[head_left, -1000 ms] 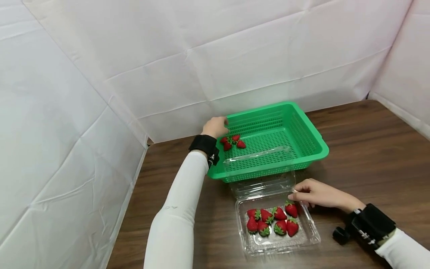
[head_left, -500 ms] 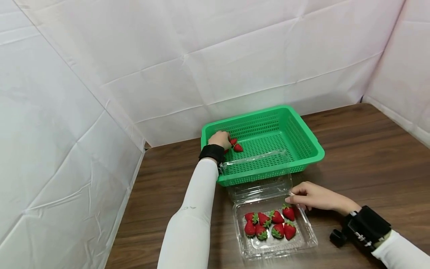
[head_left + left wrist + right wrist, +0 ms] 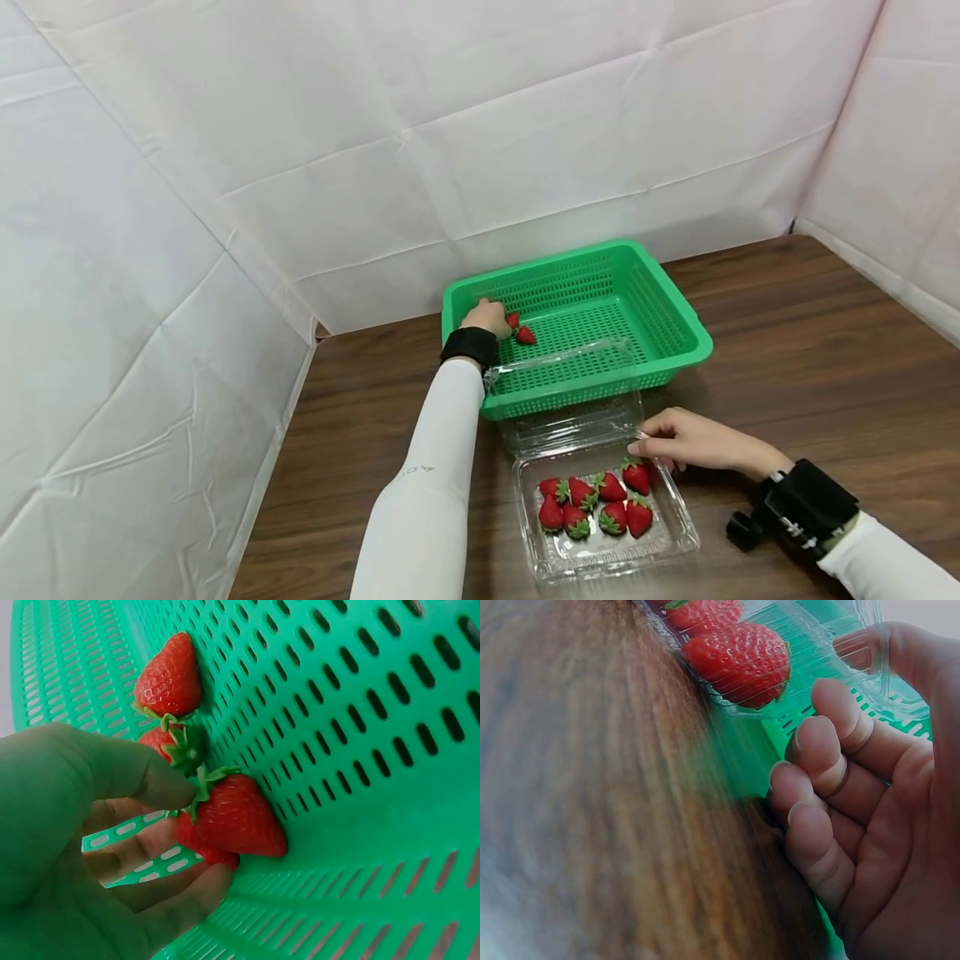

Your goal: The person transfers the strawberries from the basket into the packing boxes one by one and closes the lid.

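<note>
My left hand [image 3: 487,319] reaches into the left end of the green basket [image 3: 693,342]. In the left wrist view its thumb touches the leaves of a strawberry [image 3: 238,817], with the fingers curled round from the other side, against another strawberry [image 3: 223,857] beneath. Two more strawberries, one red tip up [image 3: 171,675], lie just beyond the thumb. My right hand [image 3: 701,440] pinches the back right rim of a clear plastic clamshell box [image 3: 678,517], thumb inside and fingers outside. Several strawberries [image 3: 612,518] lie in two rows in the box.
The clamshell's raised lid [image 3: 570,421] leans over the basket's front rim. Both stand on a dark wooden table [image 3: 360,417]. White sheeting [image 3: 360,167] walls off the back and sides, close behind the basket.
My left hand has come down from the basket's back left rim onto the strawberries inside. My right hand keeps its hold on the box. The head view has shifted slightly.
</note>
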`<state>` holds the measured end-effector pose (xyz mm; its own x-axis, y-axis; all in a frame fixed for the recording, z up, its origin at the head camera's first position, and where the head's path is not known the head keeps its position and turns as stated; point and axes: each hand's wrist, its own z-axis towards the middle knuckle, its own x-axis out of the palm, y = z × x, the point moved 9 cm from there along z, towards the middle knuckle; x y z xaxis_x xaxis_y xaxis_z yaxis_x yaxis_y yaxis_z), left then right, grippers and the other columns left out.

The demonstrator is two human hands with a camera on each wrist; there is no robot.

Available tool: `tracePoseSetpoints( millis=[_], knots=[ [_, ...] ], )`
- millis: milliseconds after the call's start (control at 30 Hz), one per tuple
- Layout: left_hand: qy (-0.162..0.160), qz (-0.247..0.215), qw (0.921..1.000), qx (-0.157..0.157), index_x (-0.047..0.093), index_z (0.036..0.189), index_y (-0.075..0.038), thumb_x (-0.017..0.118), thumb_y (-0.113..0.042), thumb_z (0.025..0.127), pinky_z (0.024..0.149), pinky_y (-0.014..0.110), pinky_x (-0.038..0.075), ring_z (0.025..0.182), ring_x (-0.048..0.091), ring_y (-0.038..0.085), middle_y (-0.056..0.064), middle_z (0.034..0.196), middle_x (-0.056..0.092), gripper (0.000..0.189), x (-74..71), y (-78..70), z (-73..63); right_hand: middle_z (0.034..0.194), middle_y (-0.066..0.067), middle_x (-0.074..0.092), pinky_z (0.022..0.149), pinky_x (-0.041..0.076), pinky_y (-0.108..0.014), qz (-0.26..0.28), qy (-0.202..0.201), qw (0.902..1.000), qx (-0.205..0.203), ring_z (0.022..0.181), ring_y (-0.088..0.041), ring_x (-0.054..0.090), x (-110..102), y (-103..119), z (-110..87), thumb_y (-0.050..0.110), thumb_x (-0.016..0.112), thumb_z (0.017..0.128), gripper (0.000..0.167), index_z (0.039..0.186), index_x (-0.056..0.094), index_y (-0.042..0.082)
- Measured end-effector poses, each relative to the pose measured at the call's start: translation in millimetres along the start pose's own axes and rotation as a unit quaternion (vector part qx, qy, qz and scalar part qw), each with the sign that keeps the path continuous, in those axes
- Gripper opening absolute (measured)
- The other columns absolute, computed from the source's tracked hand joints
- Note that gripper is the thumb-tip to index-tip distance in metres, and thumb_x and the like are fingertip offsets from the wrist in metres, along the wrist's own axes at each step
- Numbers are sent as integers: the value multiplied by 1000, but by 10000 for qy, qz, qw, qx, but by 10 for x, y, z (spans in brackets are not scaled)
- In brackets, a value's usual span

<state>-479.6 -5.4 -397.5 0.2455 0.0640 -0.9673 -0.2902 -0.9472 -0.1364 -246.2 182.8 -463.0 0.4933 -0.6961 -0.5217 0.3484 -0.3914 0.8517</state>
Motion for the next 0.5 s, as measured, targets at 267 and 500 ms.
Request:
tracePoseSetpoints(
  millis=[267, 500],
  knots=[
    [370, -414, 9984, -65, 46, 149, -6, 55, -17, 104, 79, 35, 45, 112, 58, 29, 17, 140, 55, 48, 102, 19, 4, 60, 2, 51, 47, 47, -27, 93, 43, 9999, -45, 52, -3, 50, 0, 21, -8, 21, 57, 105, 34, 72, 54, 15],
    [123, -406, 9991, -45, 62, 124, -6, 57, -14, 103, 68, 34, 38, 79, 52, 23, 10, 94, 60, 23, 79, 26, 8, 60, -8, 51, 47, 47, -27, 160, 45, 9998, -70, 52, -3, 50, 5, 39, -7, 20, 58, 104, 34, 72, 54, 14]
  ],
)
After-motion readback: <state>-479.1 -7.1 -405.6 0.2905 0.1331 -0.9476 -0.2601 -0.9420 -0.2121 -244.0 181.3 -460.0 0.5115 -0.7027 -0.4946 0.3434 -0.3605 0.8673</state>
